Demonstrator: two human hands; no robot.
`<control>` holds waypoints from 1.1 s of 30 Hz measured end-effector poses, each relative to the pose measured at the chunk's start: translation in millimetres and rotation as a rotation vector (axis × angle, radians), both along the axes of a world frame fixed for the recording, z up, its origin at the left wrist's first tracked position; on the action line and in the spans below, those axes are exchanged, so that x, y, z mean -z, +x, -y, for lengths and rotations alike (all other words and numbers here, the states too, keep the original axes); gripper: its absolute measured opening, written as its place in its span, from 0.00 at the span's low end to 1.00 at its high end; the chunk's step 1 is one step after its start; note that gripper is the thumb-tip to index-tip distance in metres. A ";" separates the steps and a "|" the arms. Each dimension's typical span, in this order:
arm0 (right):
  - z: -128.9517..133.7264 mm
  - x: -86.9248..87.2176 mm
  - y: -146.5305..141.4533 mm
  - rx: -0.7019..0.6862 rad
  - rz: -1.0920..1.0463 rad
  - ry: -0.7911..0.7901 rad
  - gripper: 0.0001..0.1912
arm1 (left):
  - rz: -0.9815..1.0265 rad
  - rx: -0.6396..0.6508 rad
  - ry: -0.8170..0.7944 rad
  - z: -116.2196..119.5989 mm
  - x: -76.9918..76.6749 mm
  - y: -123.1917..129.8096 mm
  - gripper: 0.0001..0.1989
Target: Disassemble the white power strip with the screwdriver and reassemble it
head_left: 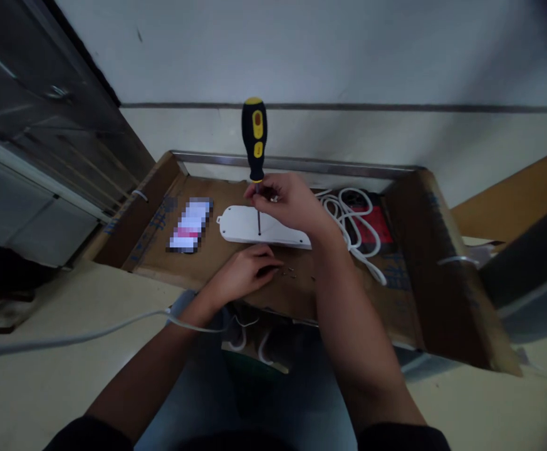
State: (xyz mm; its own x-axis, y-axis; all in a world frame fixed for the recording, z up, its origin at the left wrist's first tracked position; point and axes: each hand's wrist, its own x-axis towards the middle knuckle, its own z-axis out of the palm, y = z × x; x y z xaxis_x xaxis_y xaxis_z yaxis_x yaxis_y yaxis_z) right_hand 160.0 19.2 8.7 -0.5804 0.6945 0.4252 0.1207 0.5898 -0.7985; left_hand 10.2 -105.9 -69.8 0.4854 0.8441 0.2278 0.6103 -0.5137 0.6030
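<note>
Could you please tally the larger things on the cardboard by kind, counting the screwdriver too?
Screwdriver: 1
White power strip: 1
White cable bundle: 1
Blurred packet: 1
Red and black item: 1
Total: 5

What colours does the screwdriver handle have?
The screwdriver handle is black and yellow; head view.

A single head-worn camera looked forward and down from close above a cardboard tray (136, 213) set against a wall (329, 56).
</note>
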 end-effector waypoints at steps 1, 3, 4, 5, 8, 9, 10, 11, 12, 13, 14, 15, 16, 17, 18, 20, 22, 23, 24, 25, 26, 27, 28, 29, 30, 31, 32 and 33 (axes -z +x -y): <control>1.1 -1.5 0.4 -0.022 0.013 0.022 0.10 | 0.017 0.008 -0.010 -1.2 0.2 0.3 0.12; 3.3 -3.8 1.0 -0.069 0.039 0.047 0.11 | 0.047 0.010 -0.019 -2.8 0.2 0.3 0.13; 4.4 -4.7 1.4 -0.084 0.051 0.042 0.12 | 0.057 -0.015 -0.020 -3.1 0.0 -0.1 0.14; 5.5 -5.4 1.8 -0.099 0.064 0.017 0.12 | 0.069 -0.051 -0.015 -3.1 -0.5 -0.8 0.15; 8.9 -7.1 4.5 -0.072 0.095 -0.011 0.11 | 0.103 -0.278 0.080 -2.4 -3.0 -4.4 0.14; 10.3 -7.7 5.8 -0.061 0.105 -0.009 0.11 | 0.128 -0.381 0.127 -2.4 -3.9 -5.5 0.13; 11.8 -8.4 7.1 -0.049 0.115 -0.005 0.10 | 0.143 -0.469 0.175 -2.8 -4.6 -6.2 0.12; 13.4 -9.0 8.3 -0.037 0.124 -0.006 0.10 | 0.142 -0.534 0.220 -3.6 -5.1 -6.5 0.11; 15.2 -9.6 9.2 -0.020 0.132 -0.009 0.11 | 0.121 -0.567 0.261 -4.9 -5.3 -6.1 0.12; 17.0 -10.0 9.7 0.001 0.140 -0.014 0.12 | 0.080 -0.569 0.291 -6.7 -5.3 -5.2 0.13; 19.0 -10.3 9.7 0.028 0.147 -0.018 0.14 | 0.034 -0.555 0.301 -9.1 -5.1 -3.7 0.15; 21.0 -10.4 9.3 0.057 0.154 -0.019 0.15 | -0.004 -0.533 0.285 -12.0 -4.9 -1.9 0.16; 23.1 -10.6 8.6 0.089 0.163 -0.018 0.16 | -0.021 -0.511 0.248 -15.2 -4.8 0.0 0.16; 25.4 -10.9 7.6 0.121 0.173 -0.013 0.16 | -0.023 -0.499 0.224 -18.5 -4.7 1.8 0.15; 27.8 -11.7 6.6 0.151 0.186 -0.004 0.15 | -0.021 -0.501 0.211 -21.7 -4.6 3.3 0.13; 33.1 -16.0 5.1 0.214 0.214 0.023 0.13 | -0.018 -0.521 0.192 -27.0 -4.5 4.8 0.13; 39.0 -25.3 4.4 0.293 0.237 0.060 0.16 | -0.015 -0.533 0.181 -29.8 -4.0 4.6 0.13; 42.2 -32.0 4.2 0.342 0.243 0.084 0.19 | -0.013 -0.533 0.177 -30.4 -3.5 4.1 0.13; 45.4 -40.0 3.7 0.395 0.248 0.112 0.22 | -0.011 -0.531 0.174 -30.5 -2.8 3.5 0.13; 48.6 -48.7 2.8 0.447 0.255 0.142 0.24 | -0.009 -0.525 0.171 -30.2 -2.1 3.1 0.13; 51.6 -57.8 1.2 0.494 0.269 0.174 0.25 | -0.007 -0.519 0.170 -29.8 -1.5 2.9 0.13; 54.3 -66.6 -1.1 0.534 0.292 0.203 0.25 | -0.007 -0.512 0.169 -29.4 -1.0 2.8 0.13; 56.5 -74.8 -4.2 0.566 0.326 0.227 0.24 | -0.007 -0.506 0.169 -29.1 -0.7 2.8 0.14; 58.4 -81.9 -7.9 0.593 0.368 0.241 0.24 | -0.009 -0.500 0.168 -28.9 -0.5 2.7 0.14; 59.7 -87.8 -12.0 0.617 0.414 0.248 0.25 | -0.012 -0.494 0.167 -28.9 -0.5 2.3 0.14; 60.6 -92.7 -16.1 0.640 0.459 0.250 0.25 | -0.018 -0.487 0.164 -29.0 -0.5 1.3 0.15; 61.1 -96.8 -19.9 0.661 0.501 0.247 0.25 | -0.025 -0.480 0.161 -29.2 -0.4 -0.5 0.15; 61.2 -100.5 -23.1 0.678 0.539 0.241 0.25 | -0.034 -0.470 0.159 -29.5 -0.2 -3.3 0.15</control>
State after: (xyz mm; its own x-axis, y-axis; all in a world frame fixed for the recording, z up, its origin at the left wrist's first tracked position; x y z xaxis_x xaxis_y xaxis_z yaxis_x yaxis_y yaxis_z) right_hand 136.8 -42.0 109.1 -0.2408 0.8876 0.3926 0.8265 0.3996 -0.3966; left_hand 7.0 -76.5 -69.6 0.0696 0.9296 0.3619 0.8160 -0.2617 0.5154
